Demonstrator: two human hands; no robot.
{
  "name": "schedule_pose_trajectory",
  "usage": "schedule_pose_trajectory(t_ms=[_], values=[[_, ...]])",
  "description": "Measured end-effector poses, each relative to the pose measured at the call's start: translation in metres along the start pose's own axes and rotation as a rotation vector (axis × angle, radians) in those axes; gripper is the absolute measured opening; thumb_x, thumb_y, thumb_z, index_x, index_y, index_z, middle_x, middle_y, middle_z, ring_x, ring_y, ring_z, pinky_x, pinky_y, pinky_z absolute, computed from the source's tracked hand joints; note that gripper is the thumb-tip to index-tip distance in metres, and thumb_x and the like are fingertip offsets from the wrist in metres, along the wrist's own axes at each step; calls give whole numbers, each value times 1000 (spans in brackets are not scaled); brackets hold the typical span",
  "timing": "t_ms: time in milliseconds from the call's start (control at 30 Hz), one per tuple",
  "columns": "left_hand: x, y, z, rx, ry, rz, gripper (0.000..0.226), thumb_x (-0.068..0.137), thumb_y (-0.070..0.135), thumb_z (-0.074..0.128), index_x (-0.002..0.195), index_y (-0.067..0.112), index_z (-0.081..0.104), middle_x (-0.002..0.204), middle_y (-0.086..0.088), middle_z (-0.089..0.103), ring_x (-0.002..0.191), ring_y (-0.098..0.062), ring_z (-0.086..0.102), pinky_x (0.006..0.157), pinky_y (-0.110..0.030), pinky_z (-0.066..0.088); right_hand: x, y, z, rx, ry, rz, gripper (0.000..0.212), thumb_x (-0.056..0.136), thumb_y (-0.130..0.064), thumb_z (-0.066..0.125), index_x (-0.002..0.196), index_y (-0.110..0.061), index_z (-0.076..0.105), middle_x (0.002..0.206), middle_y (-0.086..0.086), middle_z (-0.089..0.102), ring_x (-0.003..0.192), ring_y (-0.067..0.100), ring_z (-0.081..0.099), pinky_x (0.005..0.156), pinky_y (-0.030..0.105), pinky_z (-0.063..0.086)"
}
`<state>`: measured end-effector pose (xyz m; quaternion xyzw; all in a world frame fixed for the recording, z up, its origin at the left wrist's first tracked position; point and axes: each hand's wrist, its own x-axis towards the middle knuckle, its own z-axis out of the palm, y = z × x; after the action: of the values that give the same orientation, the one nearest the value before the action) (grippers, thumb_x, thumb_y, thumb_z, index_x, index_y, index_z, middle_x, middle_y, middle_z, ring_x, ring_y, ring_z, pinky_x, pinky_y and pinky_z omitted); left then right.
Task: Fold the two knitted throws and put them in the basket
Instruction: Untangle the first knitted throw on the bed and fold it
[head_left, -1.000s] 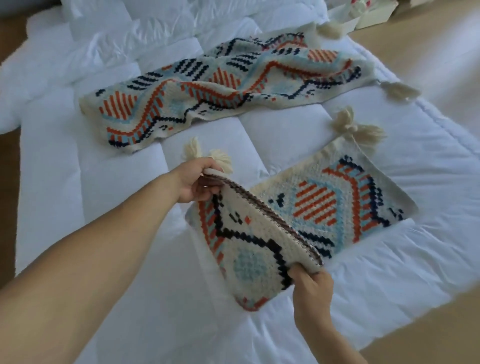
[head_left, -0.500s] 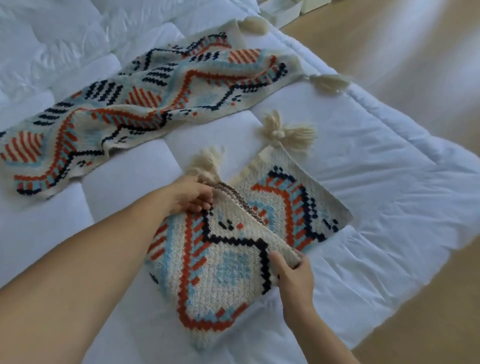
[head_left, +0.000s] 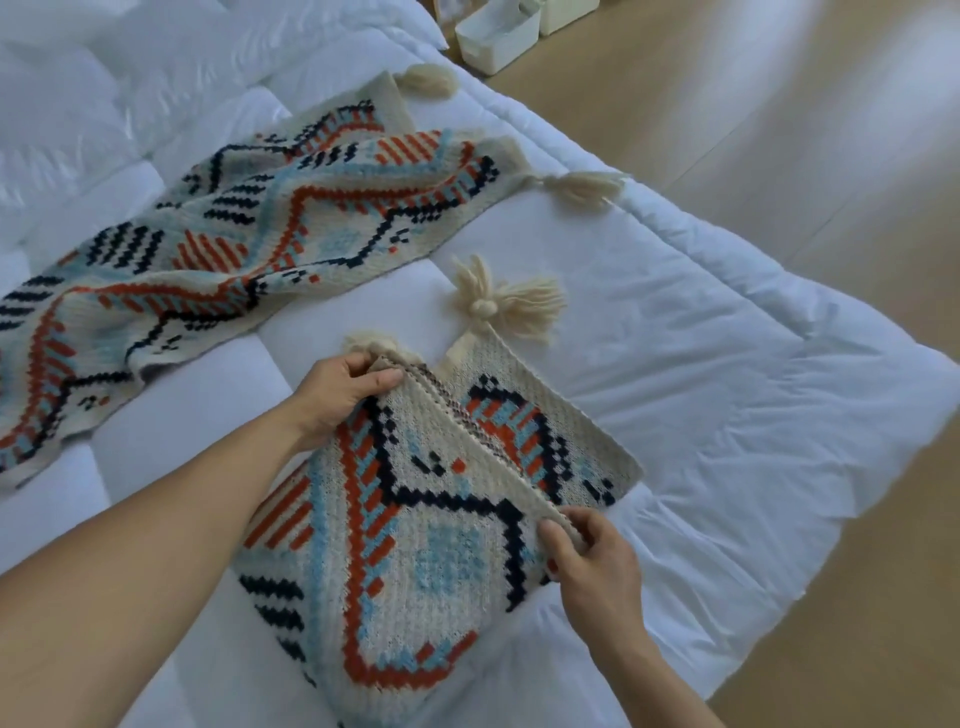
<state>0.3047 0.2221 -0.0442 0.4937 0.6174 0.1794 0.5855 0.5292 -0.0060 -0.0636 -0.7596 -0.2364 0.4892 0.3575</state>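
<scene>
Left hand (head_left: 343, 395) and right hand (head_left: 587, 556) are each pinching one end of the near throw's (head_left: 415, 561) folded-over edge, which is running diagonally, far-left to near-right.

Bare white quilted duvet (head_left: 727, 389) on my right: passable. Unfolded patterned knitted throw (head_left: 249, 244) blocks far-left; cream yarn tassel (head_left: 506, 301) ahead.

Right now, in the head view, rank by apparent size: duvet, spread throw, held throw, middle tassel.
1. duvet
2. spread throw and held throw: alike; the held one is nearer, so unsure
3. middle tassel
</scene>
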Motion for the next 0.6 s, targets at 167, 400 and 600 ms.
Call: schedule_pose_trajectory(t_ms=[167,400,600], values=[[36,25,42,53,27,83,14,89,15,68,102,10,70,99,-1,67,98,-13,57,95,-27,43,43,-11,-27,9,83,-8,10,87,-25,73,84,-31,64,66,-1,69,62,19,65,66,45,56],[78,36,79,369,109,121,18,91,27,66,96,10,67,92,-3,66,86,-18,57,74,-33,46,84,-10,-50,-102,126,-1,4,87,-33,70,85,-29,69,67,-4,71,73,18,68,72,38,54],[83,32,94,600,222,136,25,95,32,57,107,10,61,92,-6,65,79,-25,58,70,-36,47,97,-2,-49,-231,105,6,6,87,-37,66,90,-33,68,82,-7,73,86,18,68,80,37,53]])
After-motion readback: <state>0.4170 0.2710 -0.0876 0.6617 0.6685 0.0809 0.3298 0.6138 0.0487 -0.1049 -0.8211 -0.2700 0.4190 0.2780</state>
